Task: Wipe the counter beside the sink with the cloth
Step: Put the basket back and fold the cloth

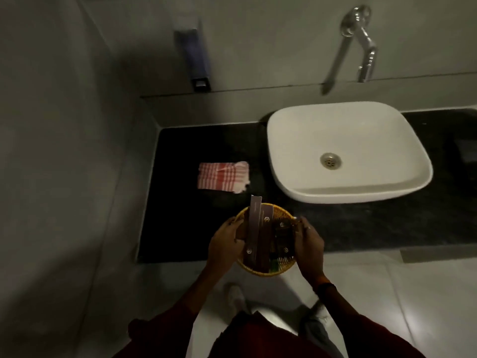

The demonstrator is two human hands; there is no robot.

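A folded red-and-white checked cloth (223, 177) lies on the black counter (180, 228), left of the white sink (346, 151). Nearer me, a round yellow woven basket (260, 270) full of dark toiletry boxes sits over the counter's front edge. My left hand (225, 244) grips the basket's left rim. My right hand (308, 241) grips its right rim. Neither hand touches the cloth, which lies beyond the basket and slightly to its left.
A chrome tap (361, 42) juts from the wall above the sink. A wall-mounted soap dispenser (193, 52) hangs above the counter's left part. A grey wall (64, 151) bounds the counter on the left. My feet stand on pale floor tiles (413, 293) below.
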